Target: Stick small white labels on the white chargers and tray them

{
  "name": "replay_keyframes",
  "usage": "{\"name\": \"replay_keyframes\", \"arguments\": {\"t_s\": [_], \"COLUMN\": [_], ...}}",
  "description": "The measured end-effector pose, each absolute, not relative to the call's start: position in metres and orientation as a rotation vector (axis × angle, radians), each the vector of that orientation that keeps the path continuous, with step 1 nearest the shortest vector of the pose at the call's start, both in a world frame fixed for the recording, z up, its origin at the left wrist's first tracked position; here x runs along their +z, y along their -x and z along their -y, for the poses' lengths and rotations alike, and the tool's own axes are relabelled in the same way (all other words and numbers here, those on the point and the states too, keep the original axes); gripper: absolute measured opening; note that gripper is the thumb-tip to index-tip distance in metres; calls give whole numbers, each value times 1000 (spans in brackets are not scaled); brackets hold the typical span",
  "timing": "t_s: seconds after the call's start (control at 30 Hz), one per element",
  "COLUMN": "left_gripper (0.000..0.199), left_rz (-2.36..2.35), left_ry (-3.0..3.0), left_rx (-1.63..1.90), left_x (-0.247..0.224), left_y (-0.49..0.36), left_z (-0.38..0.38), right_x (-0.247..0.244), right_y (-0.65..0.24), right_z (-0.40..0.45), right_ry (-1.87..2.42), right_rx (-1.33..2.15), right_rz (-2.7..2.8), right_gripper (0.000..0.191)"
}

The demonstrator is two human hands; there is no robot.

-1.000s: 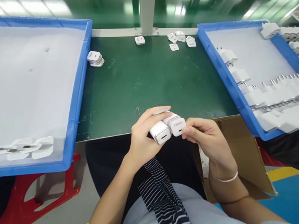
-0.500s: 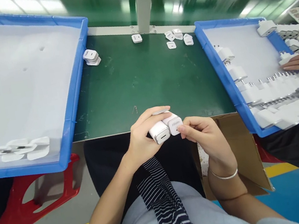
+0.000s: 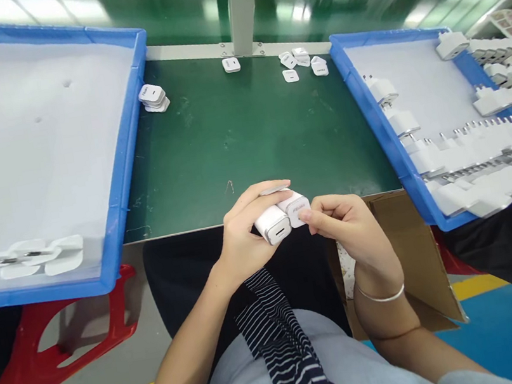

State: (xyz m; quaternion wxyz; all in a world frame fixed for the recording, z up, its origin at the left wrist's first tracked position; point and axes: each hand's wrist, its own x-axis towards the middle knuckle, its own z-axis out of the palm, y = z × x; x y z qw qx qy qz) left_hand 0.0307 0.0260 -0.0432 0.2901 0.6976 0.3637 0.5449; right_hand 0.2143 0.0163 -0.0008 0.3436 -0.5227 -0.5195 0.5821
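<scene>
Two white chargers are side by side in my left hand (image 3: 245,229), whose fingers wrap round them at the table's front edge. The left charger (image 3: 274,225) shows a port slot in its end face. My right hand (image 3: 344,220) has thumb and fingers closed at the end of the right charger (image 3: 295,209), which carries grey lettering; the thumb tip hides part of that face. A thin white piece lies under the left fingertips, mostly hidden.
Small white end plates (image 3: 231,65) lie along the back of the green table (image 3: 247,135), with a stack (image 3: 153,98) at the left. Blue trays stand left (image 3: 124,166) and right (image 3: 373,123); the right one holds several chargers (image 3: 443,154).
The other person's hand at the right tray has gone out of view. The camera view has shifted slightly. My hands keep nearly the same pose on the chargers.
</scene>
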Motion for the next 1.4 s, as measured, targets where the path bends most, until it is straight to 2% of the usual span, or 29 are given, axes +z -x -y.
{"name": "replay_keyframes", "arguments": {"t_s": [0.27,0.43,0.57,0.67,0.77,0.9,1.0,1.07,1.17,1.3,1.4], "left_gripper": [37,41,43,44,43,42,42,43,38,37,39], "left_rz": [-998,-763,-545,-450,-422,-580,-745,-855,-967,-1007,-1015], "left_ry": [-1721,-1505,-1115,-869,-831,-1080,-1367,-1527,-1660,-1707,-1689], "left_rx": [1459,1354,1220,1132,1119,1212,1370,1467,1530,1545,1541], "left_x": [-37,-32,-36,-39,-39,-33,-27,-24,-23,-27,-30], "left_y": [-29,-21,-21,-25,-27,-24,-19,-16,-17,-22,-26], "left_z": [-28,-31,-27,-21,-19,-20,-21,-22,-23,-24,-25], "right_x": [-14,-27,-30,-29,-25,-19,-14,-10,-3,6,7], "right_y": [-212,-214,-211,-204,-200,-202,-209,-213,-213,-199,-187], "right_z": [-22,-29,-37,-38,-36,-33,-32,-28,-15,3,8], "right_ry": [1422,974,936,917,991,1051,1146,1165,1056,1013,1012], "right_rx": [1278,1365,1381,1391,1106,586,450,508,798,1163,1247], "right_rz": [1423,1359,1339,1412,1531,1814,1741,1541,1326,1302,1317], "right_gripper": [54,40,15,18,13,14,17,17,17,16,15]}}
